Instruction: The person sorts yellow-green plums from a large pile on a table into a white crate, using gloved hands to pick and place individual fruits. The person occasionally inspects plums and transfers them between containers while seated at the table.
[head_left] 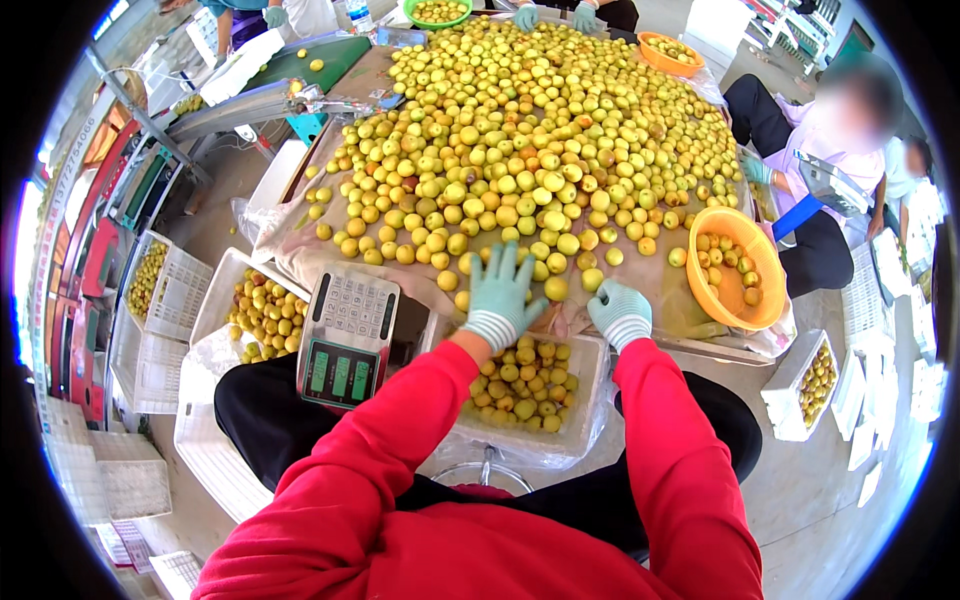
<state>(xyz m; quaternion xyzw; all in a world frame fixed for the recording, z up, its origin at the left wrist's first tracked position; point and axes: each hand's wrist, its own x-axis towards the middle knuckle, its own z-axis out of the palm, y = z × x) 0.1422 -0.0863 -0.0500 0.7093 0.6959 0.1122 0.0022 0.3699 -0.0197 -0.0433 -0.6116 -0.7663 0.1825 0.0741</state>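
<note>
My left hand [503, 290], in a pale green knit glove with a white striped cuff, reaches to the near edge of a big heap of round yellow-green fruits [520, 130]. Its fingers are spread over several of the fruits. My right hand [620, 308], gloved alike, rests at the table's near edge beside a few loose fruits. The fingers are curled under, and whatever they may hold is hidden. Below and between my forearms stands a white crate [585, 410], lined with clear plastic and partly filled with the same fruits.
A digital scale [348, 335] sits left of the crate, by another fruit-filled crate [235, 285]. An orange basket [770, 265] holding fruits tilts at the table's right. Co-workers sit around the heap; one gloved hand [757, 170] is at right. A conveyor [310, 70] stands back left.
</note>
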